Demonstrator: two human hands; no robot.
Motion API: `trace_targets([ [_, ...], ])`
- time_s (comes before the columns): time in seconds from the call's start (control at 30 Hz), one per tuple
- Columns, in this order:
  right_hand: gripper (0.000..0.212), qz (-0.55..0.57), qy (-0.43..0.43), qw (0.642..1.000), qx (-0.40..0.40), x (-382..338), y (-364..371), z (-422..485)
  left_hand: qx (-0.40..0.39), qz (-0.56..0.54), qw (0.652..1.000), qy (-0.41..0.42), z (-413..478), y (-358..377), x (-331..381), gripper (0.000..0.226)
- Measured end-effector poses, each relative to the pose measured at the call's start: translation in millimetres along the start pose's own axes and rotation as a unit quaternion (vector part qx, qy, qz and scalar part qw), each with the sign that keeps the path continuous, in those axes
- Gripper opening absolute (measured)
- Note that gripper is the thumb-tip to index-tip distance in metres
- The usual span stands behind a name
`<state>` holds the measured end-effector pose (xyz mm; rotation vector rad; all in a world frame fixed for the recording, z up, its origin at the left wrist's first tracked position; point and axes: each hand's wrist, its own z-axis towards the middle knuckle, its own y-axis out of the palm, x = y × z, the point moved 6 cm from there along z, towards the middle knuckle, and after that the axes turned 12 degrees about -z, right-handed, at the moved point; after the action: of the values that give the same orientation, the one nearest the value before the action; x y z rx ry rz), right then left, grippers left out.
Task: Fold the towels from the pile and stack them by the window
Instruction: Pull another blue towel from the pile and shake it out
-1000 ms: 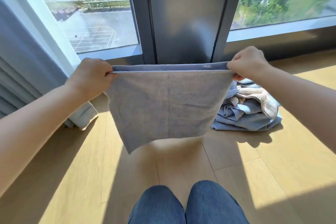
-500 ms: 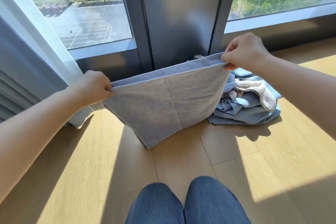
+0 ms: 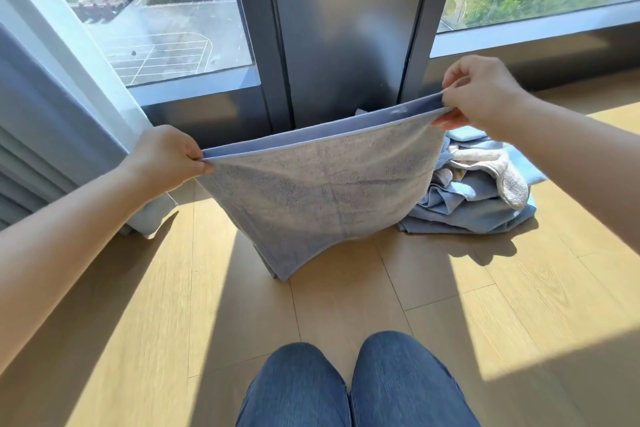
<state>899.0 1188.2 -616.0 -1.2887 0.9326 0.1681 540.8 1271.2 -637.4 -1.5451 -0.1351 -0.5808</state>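
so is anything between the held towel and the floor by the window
Nothing visible. The left hand and right hand pinch the towel above bare floor; the pile lies to its right, the curtain to its left. Floor behind the towel is hidden.

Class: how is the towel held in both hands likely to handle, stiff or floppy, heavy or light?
Probably floppy: the towel hangs limp between the left hand and right hand. Likely light: fingertip pinches hold it. Unlikely to slip; its surface looks fuzzy.

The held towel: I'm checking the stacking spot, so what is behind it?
Above the towel the dark window frame shows; the towel pile sticks out at its right. The floor directly behind is covered.
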Motion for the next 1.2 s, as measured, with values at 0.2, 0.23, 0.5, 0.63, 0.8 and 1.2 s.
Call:
trace_targets([
  [0.2, 0.036, -0.051, -0.066, 0.996, -0.043, -10.7, 0.2, -3.3, 0.041, -0.072, 0.996, -0.019, 8.0, -20.2, -2.7, 0.009],
  [0.23, 0.032, -0.085, -0.082, 0.992, -0.043, -11.9, -0.2, -4.1, 0.045, -0.088, 0.995, -0.025, 8.5, -22.6, -4.5, 0.008],
  [0.5, 0.019, -0.421, -0.264, 0.864, -0.087, -2.8, 29.6, -12.7, 0.061, -0.052, 0.997, -0.001, 11.5, -29.1, -5.1, 0.014],
  [0.63, 0.024, -0.442, -0.261, 0.858, -0.041, 4.2, 27.3, -8.3, 0.055, -0.015, 0.998, 0.02, 8.2, -27.8, -0.3, 0.01],
  [0.8, 0.014, -0.212, -0.189, 0.958, 0.049, -1.9, 2.2, -6.8, 0.061, -0.032, 0.997, 0.026, 11.1, -32.2, -9.2, 0.012],
  [1.2, 0.025, -0.049, -0.115, 0.992, 0.036, -6.1, -3.6, 0.8, 0.066, -0.126, 0.99, 0.021, 5.8, -47.0, -21.1, 0.004],
])
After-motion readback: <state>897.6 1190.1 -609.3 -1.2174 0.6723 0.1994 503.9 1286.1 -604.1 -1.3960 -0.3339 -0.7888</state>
